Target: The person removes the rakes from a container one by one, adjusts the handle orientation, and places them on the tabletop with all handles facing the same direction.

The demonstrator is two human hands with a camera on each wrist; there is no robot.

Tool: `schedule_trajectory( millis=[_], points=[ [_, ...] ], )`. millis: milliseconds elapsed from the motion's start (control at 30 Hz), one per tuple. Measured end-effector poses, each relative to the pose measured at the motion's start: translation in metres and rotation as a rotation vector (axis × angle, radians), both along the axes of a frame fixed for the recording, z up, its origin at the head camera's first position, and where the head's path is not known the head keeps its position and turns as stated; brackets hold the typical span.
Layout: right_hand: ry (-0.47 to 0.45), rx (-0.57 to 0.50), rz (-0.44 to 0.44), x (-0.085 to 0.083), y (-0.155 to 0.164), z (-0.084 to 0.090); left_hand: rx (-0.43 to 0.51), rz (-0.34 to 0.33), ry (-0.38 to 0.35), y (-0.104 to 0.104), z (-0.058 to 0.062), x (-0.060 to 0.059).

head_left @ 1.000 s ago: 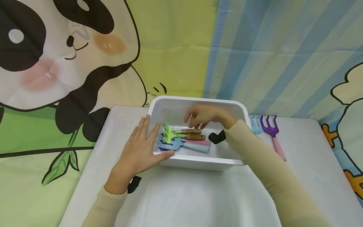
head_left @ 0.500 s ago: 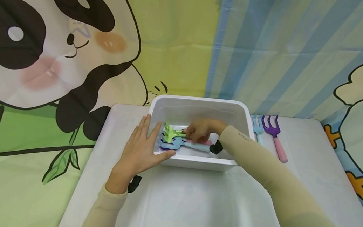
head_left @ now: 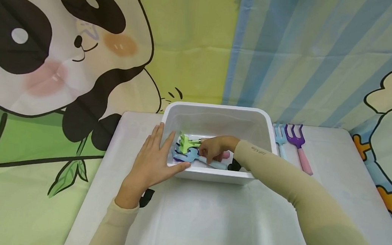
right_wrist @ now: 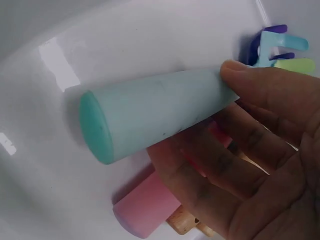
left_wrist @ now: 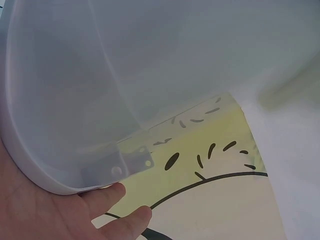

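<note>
The right hand (head_left: 214,148) reaches into the white rectangular plastic bin (head_left: 217,114) on the white table (head_left: 209,222), thumb and curled fingers gripping the pale teal handle (right_wrist: 150,117) of the light blue toy rake (head_left: 188,156), which lies among a green rake (head_left: 185,142) and a pink-handled tool (right_wrist: 145,210), probably purple-headed. The left hand (head_left: 150,161) lies flat, fingers straight, against the bin's left wall. A blue fork (head_left: 279,136) and a purple fork (head_left: 297,139) lie right of the bin.

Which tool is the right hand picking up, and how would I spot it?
Find the white bin against the backdrop. Inside, the right hand pinches the blue rake, nearest the front wall. Its pale teal handle sets it apart from the pink-handled and wooden-handled neighbours.
</note>
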State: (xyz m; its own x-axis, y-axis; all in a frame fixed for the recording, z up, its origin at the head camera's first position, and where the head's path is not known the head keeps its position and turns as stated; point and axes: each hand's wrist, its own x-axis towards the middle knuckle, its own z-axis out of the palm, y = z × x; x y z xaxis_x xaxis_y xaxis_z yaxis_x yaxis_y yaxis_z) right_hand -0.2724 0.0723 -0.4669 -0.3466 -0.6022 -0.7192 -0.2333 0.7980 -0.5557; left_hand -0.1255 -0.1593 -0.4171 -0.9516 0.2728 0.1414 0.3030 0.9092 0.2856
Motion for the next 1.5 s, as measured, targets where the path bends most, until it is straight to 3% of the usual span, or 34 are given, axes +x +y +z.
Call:
schedule_trajectory(
  millis=[133,300,733,933,1167,1500],
  points=[
    [-0.027,0.003,-0.018,0.001,0.002,0.008,0.001,0.0,0.005,0.001,0.0,-0.001],
    [-0.13,0.025,-0.029,0.0,0.004,0.016,0.008,0.001,-0.007,0.002,0.0,-0.001],
    [-0.26,0.059,0.049,-0.003,0.007,0.03,-0.006,-0.003,-0.016,0.003,0.002,-0.001],
    [-0.172,0.086,0.112,-0.001,0.008,0.047,0.003,-0.005,-0.029,0.002,0.002,0.0],
    [-0.1,0.081,0.12,0.007,0.014,0.073,0.014,-0.004,-0.023,0.0,0.001,0.001],
    [-0.036,-0.047,-0.035,0.018,0.047,0.107,0.015,-0.01,-0.018,0.001,0.001,0.0]
  ],
)
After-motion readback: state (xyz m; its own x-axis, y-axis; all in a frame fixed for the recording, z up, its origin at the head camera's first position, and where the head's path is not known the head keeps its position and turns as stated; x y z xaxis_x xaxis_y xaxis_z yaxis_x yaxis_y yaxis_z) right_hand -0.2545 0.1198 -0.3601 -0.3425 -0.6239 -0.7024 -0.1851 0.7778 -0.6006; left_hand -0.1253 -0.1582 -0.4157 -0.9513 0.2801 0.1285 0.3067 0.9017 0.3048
